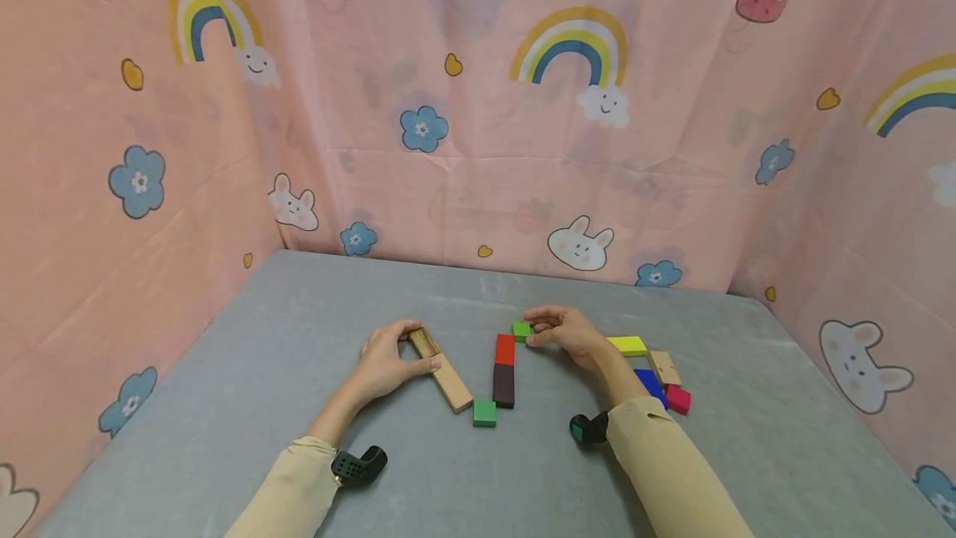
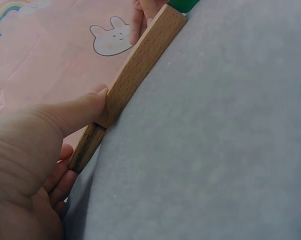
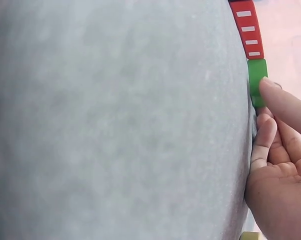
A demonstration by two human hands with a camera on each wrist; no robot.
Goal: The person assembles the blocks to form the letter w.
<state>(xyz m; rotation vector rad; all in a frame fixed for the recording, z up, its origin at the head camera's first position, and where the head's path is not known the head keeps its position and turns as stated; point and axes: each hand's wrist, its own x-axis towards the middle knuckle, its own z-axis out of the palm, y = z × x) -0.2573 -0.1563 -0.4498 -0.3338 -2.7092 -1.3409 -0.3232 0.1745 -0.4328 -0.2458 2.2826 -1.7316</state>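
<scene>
On the table, my left hand point(image 1: 384, 365) holds two wooden blocks lying end to end between thumb and fingers. The thumb presses by the joint on the light wooden block point(image 1: 452, 386), while the fingers reach round the far end of the darker wooden block point(image 2: 88, 145). My right hand point(image 1: 566, 334) pinches a small bright green block point(image 1: 521, 330) at the far end of a red block point(image 1: 505, 349). A dark brown block point(image 1: 504, 386) continues the red one toward me. A green square block point(image 1: 485, 413) lies at the near end, between the wooden and brown blocks.
Right of my right forearm lie a yellow block point(image 1: 629, 345), a wooden block with dots point(image 1: 664, 368), a blue block point(image 1: 651, 386) and a crimson block point(image 1: 678, 399). A pink patterned curtain point(image 1: 478, 189) hangs behind the grey table point(image 1: 418, 471).
</scene>
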